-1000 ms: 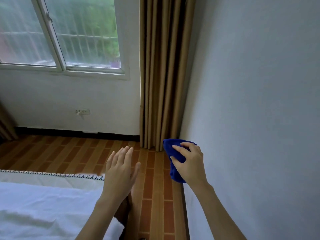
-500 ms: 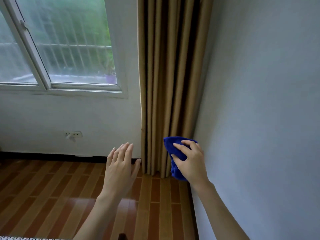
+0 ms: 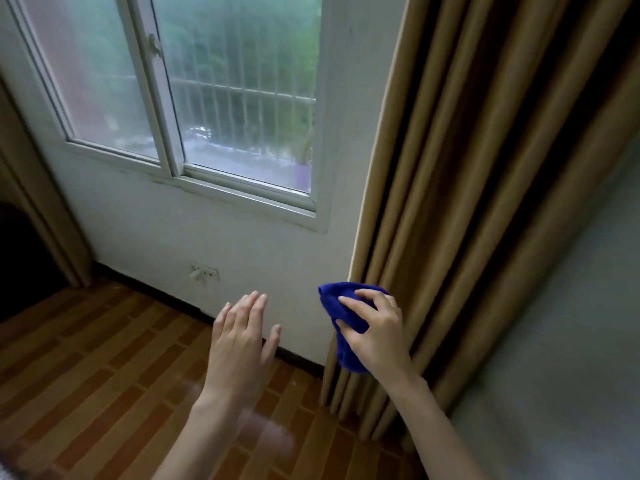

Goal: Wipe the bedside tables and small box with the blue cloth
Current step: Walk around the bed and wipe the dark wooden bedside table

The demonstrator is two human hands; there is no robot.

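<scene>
My right hand [image 3: 379,332] grips a bunched blue cloth [image 3: 337,301], held in the air in front of the tan curtain. The cloth hangs down past my palm. My left hand [image 3: 240,344] is held out flat beside it, fingers together and slightly spread, holding nothing. No bedside table or small box is in view.
A tan curtain [image 3: 485,188] hangs at the right against a grey wall [image 3: 571,341]. A white-framed window [image 3: 194,109] sits above a white wall with a socket [image 3: 204,273]. Brown brick-pattern floor [image 3: 90,368] lies below. A dark opening [image 3: 24,258] is at the left.
The view has lifted and turned left: the white bed has dropped out of sight and more window shows. Both hands keep the same pose, the right one still gripping the cloth.
</scene>
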